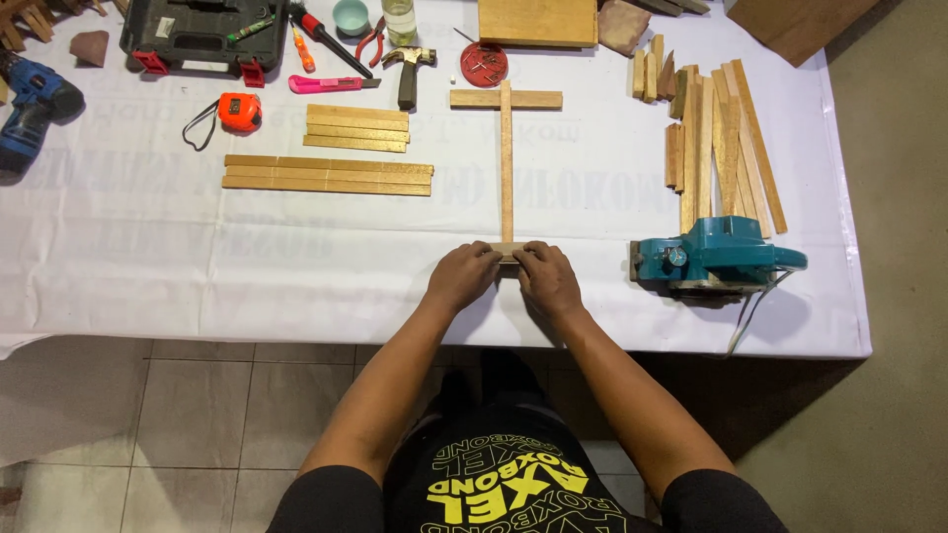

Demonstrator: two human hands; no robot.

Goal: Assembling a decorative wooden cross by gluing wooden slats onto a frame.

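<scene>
Both hands sit at the near edge of the counter [148, 257], left hand [462, 276] and right hand [549, 279], fingers pinched on a small wood block [510, 251] at the foot of the long slat [507, 163]. Looks like they're squaring it up, though the joint's hidden. The electric planer [716, 259] is parked right beside, with spare strips [328, 175] off left.

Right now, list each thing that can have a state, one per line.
left hand: pressed on short wood block
right hand: pressed on same block
long slat: flat, crossing top crosspiece
tool case: shut
red nail tin: open
electric planer: resting, untouched
</scene>
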